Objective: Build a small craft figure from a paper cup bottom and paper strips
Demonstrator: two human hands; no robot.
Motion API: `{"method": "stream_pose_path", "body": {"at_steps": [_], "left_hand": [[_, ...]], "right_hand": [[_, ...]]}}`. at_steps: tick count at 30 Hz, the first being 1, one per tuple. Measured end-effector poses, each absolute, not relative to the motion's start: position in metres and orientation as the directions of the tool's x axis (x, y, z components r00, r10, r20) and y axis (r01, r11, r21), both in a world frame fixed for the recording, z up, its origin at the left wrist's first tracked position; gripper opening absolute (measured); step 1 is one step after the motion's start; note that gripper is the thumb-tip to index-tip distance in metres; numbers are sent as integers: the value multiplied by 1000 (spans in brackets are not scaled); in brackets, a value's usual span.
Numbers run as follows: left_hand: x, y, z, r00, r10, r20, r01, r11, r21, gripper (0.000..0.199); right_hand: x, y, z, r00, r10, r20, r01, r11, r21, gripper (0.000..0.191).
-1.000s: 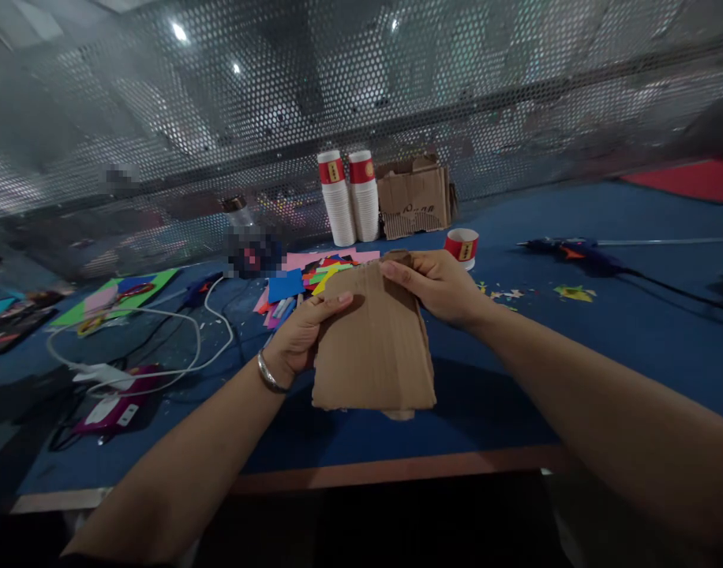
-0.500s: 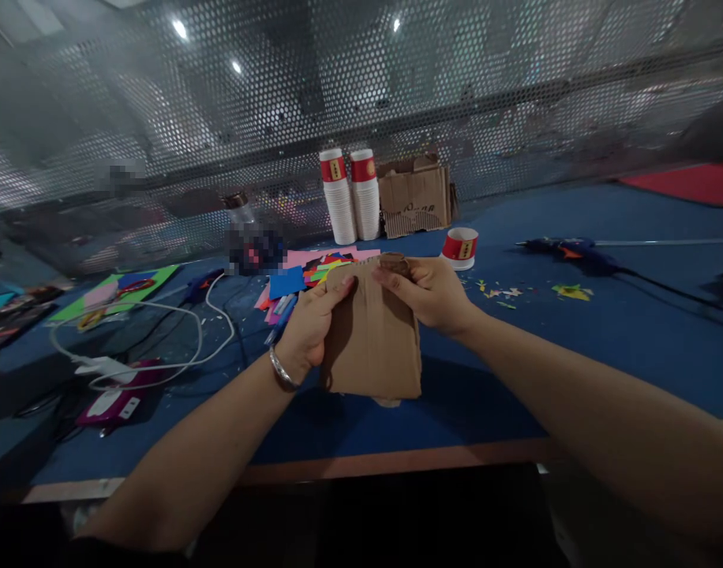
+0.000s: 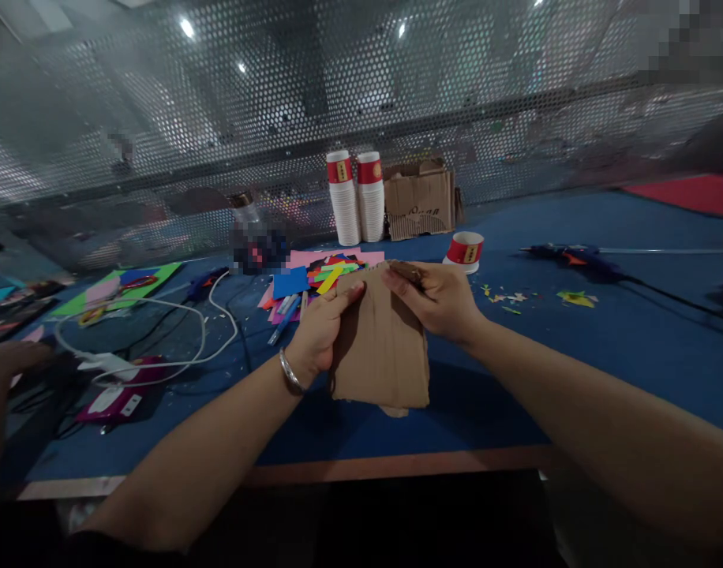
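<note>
A brown piece of corrugated cardboard (image 3: 380, 351) is held up over the near part of the blue table, its top edge ragged. My left hand (image 3: 326, 323) grips its upper left side, thumb on the front face and a silver bangle on the wrist. At the upper right corner my right hand (image 3: 438, 300) pinches the board, where a torn flap bends over. The fingers behind the board are hidden. Just beyond my hands lie coloured paper strips (image 3: 335, 276) and several markers (image 3: 286, 315). A red and white paper cup (image 3: 465, 251) stands past my right hand.
Two stacks of paper cups (image 3: 345, 207) and a cardboard box (image 3: 421, 201) stand along the perforated metal screen. Glue guns (image 3: 575, 259) with cables lie right and left. A purple power strip (image 3: 121, 394) sits at left, near another person's hand (image 3: 18, 355). Paper scraps (image 3: 576, 298) litter the right.
My right hand's fingers have curled further over the cardboard's torn top corner. Another person's hand and forearm have come in at the left edge. The view has shifted slightly.
</note>
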State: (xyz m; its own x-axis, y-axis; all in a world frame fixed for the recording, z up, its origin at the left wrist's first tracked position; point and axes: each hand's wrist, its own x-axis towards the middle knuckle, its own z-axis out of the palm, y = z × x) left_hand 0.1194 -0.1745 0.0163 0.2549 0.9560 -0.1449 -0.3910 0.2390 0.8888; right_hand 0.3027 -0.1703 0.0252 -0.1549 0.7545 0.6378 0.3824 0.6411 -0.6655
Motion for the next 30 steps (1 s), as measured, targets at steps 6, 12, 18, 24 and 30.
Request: {"method": "stream_pose_path", "body": {"at_steps": [6, 12, 18, 24, 30], "left_hand": [[114, -170, 21, 295, 947, -125, -357, 230, 905, 37], [116, -171, 23, 372, 915, -157, -341, 292, 894, 39], [118, -173, 20, 420, 898, -128, -375, 301, 877, 48], [114, -168, 17, 316, 939, -137, -348, 249, 904, 41], [110, -160, 20, 335, 932, -140, -351, 261, 899, 43]], "right_hand": [[303, -165, 28, -363, 882, 301, 70, 347, -935, 50], [297, -180, 34, -272, 851, 448, 20, 471, -882, 47], [300, -185, 34, -207, 756, 621, 235, 654, -719, 53], [305, -170, 29, -308, 880, 362, 162, 424, -891, 48], [300, -169, 25, -382, 875, 296, 17, 327, -945, 48]]}}
